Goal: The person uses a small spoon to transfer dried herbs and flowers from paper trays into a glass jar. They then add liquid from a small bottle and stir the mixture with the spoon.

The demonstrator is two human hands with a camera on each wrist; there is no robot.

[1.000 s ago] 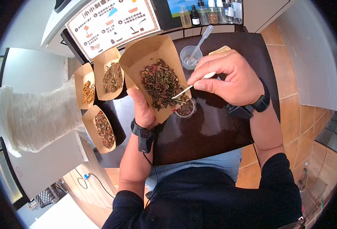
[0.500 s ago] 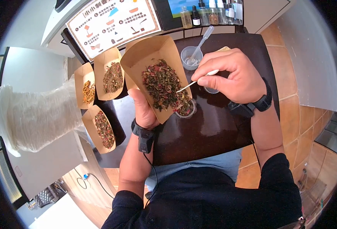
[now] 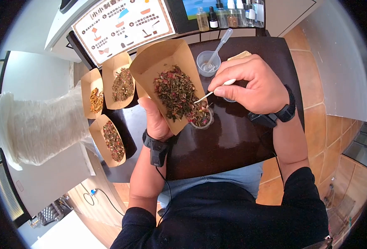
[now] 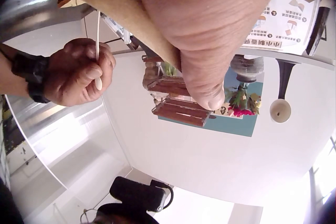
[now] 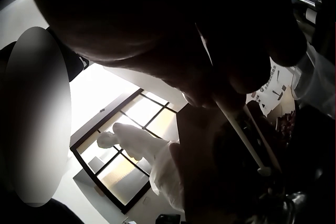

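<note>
My left hand (image 3: 155, 118) holds a brown kraft-paper tray (image 3: 162, 52) of dried herbs and petals (image 3: 175, 91), its thumb along the side and its other fingers hidden underneath. Tilted, the tray has its lower right edge over a small clear round cup (image 3: 210, 123), where more of the herb mix lies. A slim white stick (image 3: 204, 97) with a thicker rounded end is pinched between thumb and fingers of my right hand (image 3: 250, 83). Its thin tip is in the herbs near the tray's lower edge. The left wrist view also shows this stick (image 4: 98, 35) upright in the right hand.
Smaller paper trays hold yellow pieces (image 3: 96, 99), brown herbs (image 3: 123, 85) and a reddish mix (image 3: 113, 143) on the left. Beyond the right hand stands a clear cup (image 3: 204, 68) with a pipette (image 3: 223, 39). Small bottles (image 3: 221, 16) and an instruction sheet (image 3: 123, 29) line the back.
The stick's tip has shifted slightly right and up along the tray's lower edge. More herbs show at that edge and in the cup below. The left hand and tray stay nearly in place.
</note>
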